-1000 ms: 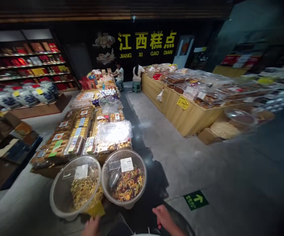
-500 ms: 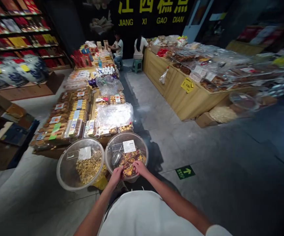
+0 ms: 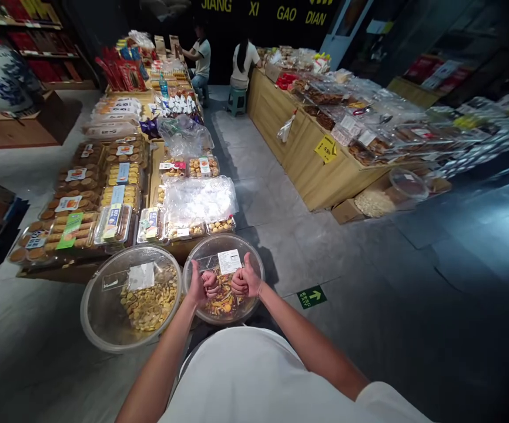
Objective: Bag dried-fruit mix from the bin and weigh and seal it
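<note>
Snack tub (image 3: 98, 311) just left of vegetable-chip tub (image 3: 206, 249); cookie boxes (image 3: 184, 229) behind it; exit floor sign (image 3: 311, 297) to its right; counter (image 3: 318, 185) behind-right.

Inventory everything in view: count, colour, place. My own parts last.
Left tub: one, clear, left foreground, tan pieces inside.
Right tub: one, clear, beside it, multicoloured contents.
Packaged pastries: many, brown and yellow, left display.
Plastic bags: at least two, clear, left display.
Jars: at least two, blue and white, far left.
Shelves: several, dark with mostly red goods, upper left.
Counter: one, light wood, right of aisle.
Price sign: one, yellow, counter's front.
Exit sign: one, green, floor right of tubs.
People: two, white tops, far aisle.
Stools: two, green, far aisle.
Wall letters: many, yellow, back wall.
Shirt: one, white, bottom centre.
Left hand: one, bare, thumb up, over right tub.
Right hand: one, bare, thumb up, opposite.
</note>
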Demonstrator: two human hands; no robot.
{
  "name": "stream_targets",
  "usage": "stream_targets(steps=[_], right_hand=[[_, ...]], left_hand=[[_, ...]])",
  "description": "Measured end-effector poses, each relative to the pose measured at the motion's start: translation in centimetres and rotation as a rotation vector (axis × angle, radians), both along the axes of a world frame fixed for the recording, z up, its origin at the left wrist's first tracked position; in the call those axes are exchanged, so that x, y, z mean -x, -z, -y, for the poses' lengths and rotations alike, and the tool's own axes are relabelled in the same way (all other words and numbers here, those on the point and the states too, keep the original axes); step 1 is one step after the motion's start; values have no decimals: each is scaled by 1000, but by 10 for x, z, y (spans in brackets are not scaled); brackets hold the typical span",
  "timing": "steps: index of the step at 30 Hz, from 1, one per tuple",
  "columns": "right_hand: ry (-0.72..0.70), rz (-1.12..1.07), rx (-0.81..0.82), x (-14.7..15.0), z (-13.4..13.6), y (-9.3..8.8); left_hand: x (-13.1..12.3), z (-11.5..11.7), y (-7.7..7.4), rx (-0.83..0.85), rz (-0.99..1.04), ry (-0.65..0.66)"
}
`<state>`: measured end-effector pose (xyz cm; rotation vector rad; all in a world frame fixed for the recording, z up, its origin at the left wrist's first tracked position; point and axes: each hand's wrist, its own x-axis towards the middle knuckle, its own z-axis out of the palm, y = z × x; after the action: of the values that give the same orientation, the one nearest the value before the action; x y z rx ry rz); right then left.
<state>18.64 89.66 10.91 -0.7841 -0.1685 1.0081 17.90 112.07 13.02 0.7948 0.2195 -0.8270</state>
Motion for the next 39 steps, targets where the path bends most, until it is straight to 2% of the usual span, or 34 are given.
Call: stream_targets(steps=[4, 7, 8, 10, 13, 15, 17, 20, 25, 28, 32, 34, 36, 39], right_hand=[[23, -21, 213, -14, 5, 4], [31, 31, 320, -23, 3, 11], [29, 66, 373, -25, 1, 17], [73, 163, 557, -26, -5, 32], [249, 431, 895, -21, -12, 61], [320, 648, 1019, -12, -13, 76], [331, 799, 1085, -1, -14, 85], [307, 863, 1161, 16, -13, 89], [311, 873, 1163, 34, -9, 90], [341, 833, 1139, 39, -2, 92], [386, 727, 1109, 43, 6, 93], [433, 581, 1053, 41, 8, 91], [525, 340, 924, 34, 8, 84], [721, -20, 627, 17, 12, 66]], left_hand=[[-5, 1, -8, -142, 40, -60], [-15, 4, -7, -248, 102, -35], [-20, 6, -3, -311, 145, -27], [-36, 12, 7, -570, 289, -38], [-75, 22, 21, -1020, 519, -102], [-109, 26, 24, -1157, 613, -127], [-143, 24, 21, -1279, 712, -128], [-186, 14, 11, -1458, 831, -77], [-225, -2, 4, -1625, 891, 107], [-237, -6, 7, -1671, 902, 197], [-244, -10, 8, -1729, 910, 241], [-242, -11, 2, -1745, 953, 220], [-233, -11, -10, -1740, 1031, 171], [-196, -18, -28, -1717, 1151, 80]])
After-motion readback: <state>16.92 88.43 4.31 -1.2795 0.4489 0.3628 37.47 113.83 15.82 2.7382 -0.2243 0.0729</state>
